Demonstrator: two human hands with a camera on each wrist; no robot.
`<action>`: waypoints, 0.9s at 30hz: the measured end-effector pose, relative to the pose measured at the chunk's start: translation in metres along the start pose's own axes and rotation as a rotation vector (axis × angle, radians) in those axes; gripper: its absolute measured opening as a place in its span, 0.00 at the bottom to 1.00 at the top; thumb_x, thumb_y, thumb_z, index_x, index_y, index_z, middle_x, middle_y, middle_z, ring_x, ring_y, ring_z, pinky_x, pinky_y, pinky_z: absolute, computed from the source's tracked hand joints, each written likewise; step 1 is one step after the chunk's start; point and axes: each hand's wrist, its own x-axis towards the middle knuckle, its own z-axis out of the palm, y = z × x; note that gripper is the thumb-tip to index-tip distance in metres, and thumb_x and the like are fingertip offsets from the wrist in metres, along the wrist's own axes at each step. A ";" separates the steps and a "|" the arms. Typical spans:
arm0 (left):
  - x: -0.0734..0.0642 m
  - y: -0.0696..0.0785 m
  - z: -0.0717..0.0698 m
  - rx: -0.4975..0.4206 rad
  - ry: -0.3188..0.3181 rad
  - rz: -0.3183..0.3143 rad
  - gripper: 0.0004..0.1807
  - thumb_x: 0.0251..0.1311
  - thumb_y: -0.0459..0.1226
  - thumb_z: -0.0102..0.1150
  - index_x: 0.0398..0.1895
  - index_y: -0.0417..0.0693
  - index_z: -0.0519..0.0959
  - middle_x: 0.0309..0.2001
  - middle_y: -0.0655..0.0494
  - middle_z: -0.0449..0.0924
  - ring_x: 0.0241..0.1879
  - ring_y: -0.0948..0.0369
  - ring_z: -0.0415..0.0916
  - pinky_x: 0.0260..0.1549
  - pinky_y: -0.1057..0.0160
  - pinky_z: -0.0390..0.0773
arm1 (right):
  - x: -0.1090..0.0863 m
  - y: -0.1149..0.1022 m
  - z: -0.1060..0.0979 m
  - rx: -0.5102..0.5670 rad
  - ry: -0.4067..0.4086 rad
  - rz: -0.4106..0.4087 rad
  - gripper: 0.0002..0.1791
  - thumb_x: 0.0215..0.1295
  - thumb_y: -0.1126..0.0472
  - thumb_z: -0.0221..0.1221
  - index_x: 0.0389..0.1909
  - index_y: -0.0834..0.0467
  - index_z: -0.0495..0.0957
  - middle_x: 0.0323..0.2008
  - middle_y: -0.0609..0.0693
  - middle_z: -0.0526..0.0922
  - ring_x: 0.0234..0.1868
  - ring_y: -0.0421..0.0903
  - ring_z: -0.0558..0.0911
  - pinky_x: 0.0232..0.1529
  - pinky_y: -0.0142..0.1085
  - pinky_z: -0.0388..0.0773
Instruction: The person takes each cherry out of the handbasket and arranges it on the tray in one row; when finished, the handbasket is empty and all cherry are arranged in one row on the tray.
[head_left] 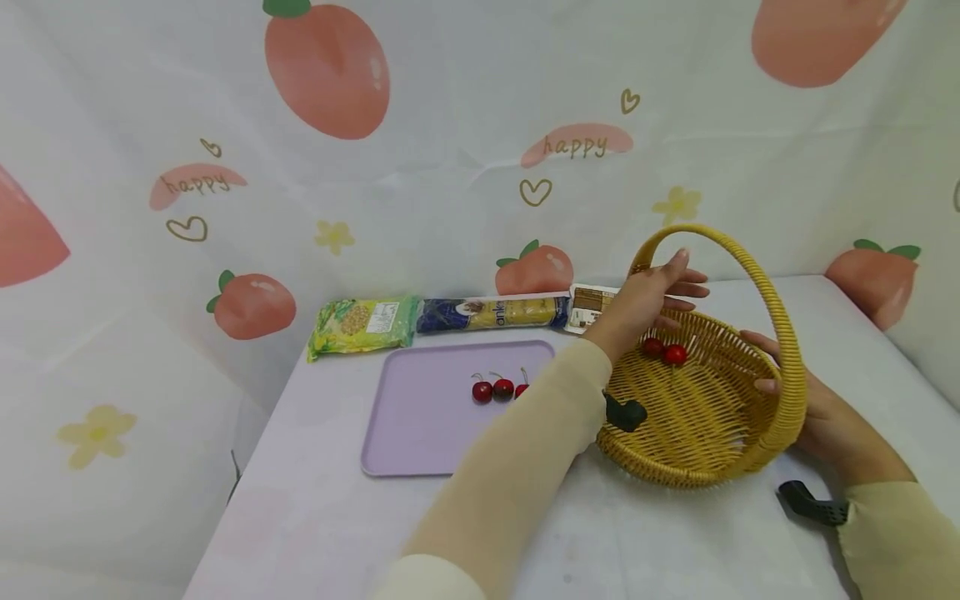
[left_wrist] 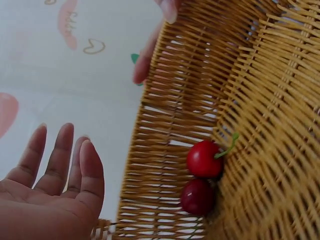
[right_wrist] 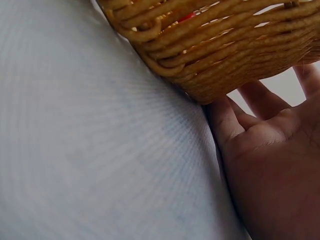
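Observation:
A yellow wicker basket with a tall arched handle stands at the right of the table. Inside it, two red cherries lie together against the wall; one shows a green stem in the left wrist view. My left hand is beside the basket's far left rim, fingers straight and spread, holding nothing. At the opposite side, my right hand grips the basket's rim, fingertips curling over it. Its palm is against the outer wall, low by the tablecloth.
A lilac tray lies left of the basket, bearing cherries partly hidden by my left sleeve. Behind it are a green-yellow packet, a long blue-yellow packet and a white-brown packet. A printed cloth hangs behind.

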 end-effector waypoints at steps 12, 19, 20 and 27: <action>0.003 -0.034 -0.002 -0.002 -0.039 -0.075 0.39 0.83 0.66 0.38 0.57 0.47 0.89 0.50 0.63 0.90 0.52 0.64 0.84 0.50 0.52 0.83 | 0.001 -0.001 0.004 0.007 0.047 0.050 0.37 0.86 0.66 0.46 0.88 0.38 0.54 0.73 0.41 0.68 0.63 0.40 0.81 0.53 0.38 0.83; 0.002 -0.038 0.004 0.117 -0.112 -0.156 0.37 0.84 0.64 0.39 0.59 0.47 0.88 0.51 0.62 0.87 0.55 0.62 0.82 0.48 0.53 0.82 | 0.000 0.001 0.000 0.006 0.042 0.006 0.37 0.85 0.69 0.45 0.87 0.39 0.55 0.73 0.41 0.67 0.62 0.39 0.81 0.52 0.37 0.83; 0.002 -0.039 0.004 0.135 -0.127 -0.161 0.37 0.85 0.64 0.38 0.60 0.46 0.87 0.52 0.62 0.87 0.55 0.62 0.82 0.49 0.52 0.82 | 0.000 0.001 0.000 0.004 0.041 0.006 0.37 0.85 0.69 0.45 0.87 0.39 0.55 0.73 0.40 0.67 0.62 0.39 0.81 0.51 0.37 0.83; 0.001 -0.041 0.004 0.181 -0.155 -0.207 0.36 0.84 0.64 0.40 0.61 0.47 0.87 0.53 0.62 0.85 0.54 0.64 0.81 0.51 0.52 0.82 | -0.001 -0.002 0.002 0.004 0.027 0.019 0.37 0.85 0.68 0.45 0.88 0.39 0.54 0.73 0.40 0.69 0.62 0.40 0.81 0.52 0.39 0.83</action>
